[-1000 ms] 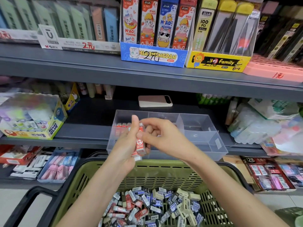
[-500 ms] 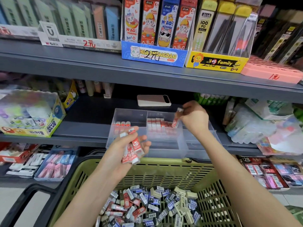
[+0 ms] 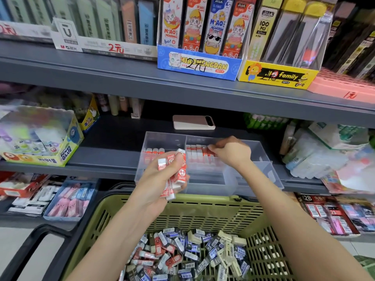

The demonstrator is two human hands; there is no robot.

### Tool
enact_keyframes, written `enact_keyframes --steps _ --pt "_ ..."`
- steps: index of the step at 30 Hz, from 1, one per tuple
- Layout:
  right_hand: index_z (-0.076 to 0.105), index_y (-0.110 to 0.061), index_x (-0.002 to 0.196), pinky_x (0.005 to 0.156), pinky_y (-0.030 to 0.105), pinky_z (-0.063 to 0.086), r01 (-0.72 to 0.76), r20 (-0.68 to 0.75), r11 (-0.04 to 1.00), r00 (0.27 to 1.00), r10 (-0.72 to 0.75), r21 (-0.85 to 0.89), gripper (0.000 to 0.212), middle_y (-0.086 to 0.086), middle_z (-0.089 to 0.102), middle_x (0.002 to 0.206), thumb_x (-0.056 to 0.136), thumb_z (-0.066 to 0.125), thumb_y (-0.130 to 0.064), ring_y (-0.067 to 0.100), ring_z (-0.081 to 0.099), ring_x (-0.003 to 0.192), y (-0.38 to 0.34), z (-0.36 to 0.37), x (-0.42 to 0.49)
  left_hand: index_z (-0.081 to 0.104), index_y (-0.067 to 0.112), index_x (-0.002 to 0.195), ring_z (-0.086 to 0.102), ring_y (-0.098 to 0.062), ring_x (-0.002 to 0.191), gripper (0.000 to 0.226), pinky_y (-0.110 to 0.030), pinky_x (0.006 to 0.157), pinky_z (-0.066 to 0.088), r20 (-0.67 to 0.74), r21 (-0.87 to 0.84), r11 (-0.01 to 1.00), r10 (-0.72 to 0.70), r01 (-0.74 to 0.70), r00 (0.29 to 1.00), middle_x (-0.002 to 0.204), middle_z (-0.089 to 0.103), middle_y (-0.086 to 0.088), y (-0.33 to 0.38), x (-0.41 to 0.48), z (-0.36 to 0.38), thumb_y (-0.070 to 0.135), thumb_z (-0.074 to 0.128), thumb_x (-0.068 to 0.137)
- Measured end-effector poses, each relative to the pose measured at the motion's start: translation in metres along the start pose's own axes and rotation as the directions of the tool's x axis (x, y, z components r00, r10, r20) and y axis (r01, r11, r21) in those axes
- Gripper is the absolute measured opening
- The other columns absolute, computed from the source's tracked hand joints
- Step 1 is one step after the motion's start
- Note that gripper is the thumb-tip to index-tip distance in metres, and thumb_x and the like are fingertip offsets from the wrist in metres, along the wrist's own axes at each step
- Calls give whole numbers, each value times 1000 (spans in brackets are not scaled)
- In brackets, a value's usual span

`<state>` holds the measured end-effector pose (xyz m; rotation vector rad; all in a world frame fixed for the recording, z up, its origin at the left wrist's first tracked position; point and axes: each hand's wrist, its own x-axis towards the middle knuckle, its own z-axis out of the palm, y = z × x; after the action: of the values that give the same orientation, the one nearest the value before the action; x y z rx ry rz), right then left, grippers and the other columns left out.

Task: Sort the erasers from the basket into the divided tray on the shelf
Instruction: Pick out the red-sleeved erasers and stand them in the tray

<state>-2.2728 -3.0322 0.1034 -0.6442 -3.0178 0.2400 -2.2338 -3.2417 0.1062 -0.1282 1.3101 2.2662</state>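
Nearest me, the green basket (image 3: 203, 209) holds a loose mixed heap of erasers (image 3: 182, 258). Beyond it on the shelf (image 3: 111, 159), the clear divided tray (image 3: 253, 179) has three red erasers (image 3: 155, 152) upright in its far-left compartment and a longer red row (image 3: 197, 151) in the middle one. My left hand (image 3: 160, 179) grips a bunch of red erasers (image 3: 178, 171) by the tray's near-left wall, and my right hand (image 3: 231, 153) curls onto that row's right end, pinching or not I can't tell.

Your footage was bright and even, barely any shadows. The wide lens bowed the long grey metal shelf (image 3: 182, 92), and the yellow cardboard glue box (image 3: 40, 138) at left was smeared soft.
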Motion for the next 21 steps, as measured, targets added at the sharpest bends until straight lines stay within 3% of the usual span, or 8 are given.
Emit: enact_keyframes --steps 2,3,5,6,10,14,17,21 --pt "74 -22 93 88 31 40 87 -144 995 986 -81 38 36 3 71 97 93 47 -46 27 58 107 0 -6 -14 61 14 108 65 -16 56 62 -24 44 49 -7 37 999 21 -21 1000 73 72 -5 0 1 2 35 76 53" --pt "74 -22 91 89 30 41 161 -168 966 978 -128 202 33 1 72 96 93 48 -43 24 58 106 -2 -11 -24 60 13 109 65 -16 55 63 -24 44 49 -11 53 998 27 -26 1000 74 72 -5 0 1 3 36 76 53" --pt "72 -25 97 83 21 46 242 -63 707 961 -269 664 23 -6 72 98 92 53 -37 12 62 99 -12 -24 -45 59 11 111 64 -15 54 69 -23 43 47 -11 70 997 30 -29 999 77 71 -7 0 2 5 38 76 50" --pt "71 -25 101 83 16 47 214 12 574 931 -364 790 19 -8 71 102 92 56 -33 7 62 98 -17 -30 -55 58 8 113 64 -15 53 74 -22 42 47 -3 78 997 30 -29 1000 79 70 -8 0 2 7 40 76 49" --pt "70 -20 100 86 27 48 165 84 461 877 -474 872 15 -2 72 99 89 60 -22 18 64 98 -23 -32 -75 56 1 114 62 -13 53 78 -20 41 45 54 114 993 19 -25 998 73 69 -5 -1 1 16 44 75 52" --pt "70 -15 96 67 12 45 32 37 223 954 -299 974 17 -8 72 82 80 65 -19 0 63 74 1 -46 -56 57 4 93 60 -16 49 46 -19 37 44 52 -6 999 -54 54 997 64 64 -9 2 2 18 39 68 67" --pt "67 -4 107 64 9 44 68 -74 402 997 -1 913 22 -6 67 77 85 65 -7 1 61 70 28 -50 -21 55 5 84 59 -19 48 28 -20 37 45 31 -134 984 -113 116 993 62 62 -13 5 1 13 25 67 70" --pt "61 -6 97 76 30 47 37 -58 693 998 7 720 17 5 62 78 82 67 -2 19 58 76 34 -35 9 56 2 88 60 -19 49 15 -21 39 48 2 -176 975 -140 139 990 62 62 -14 6 0 10 10 65 79"
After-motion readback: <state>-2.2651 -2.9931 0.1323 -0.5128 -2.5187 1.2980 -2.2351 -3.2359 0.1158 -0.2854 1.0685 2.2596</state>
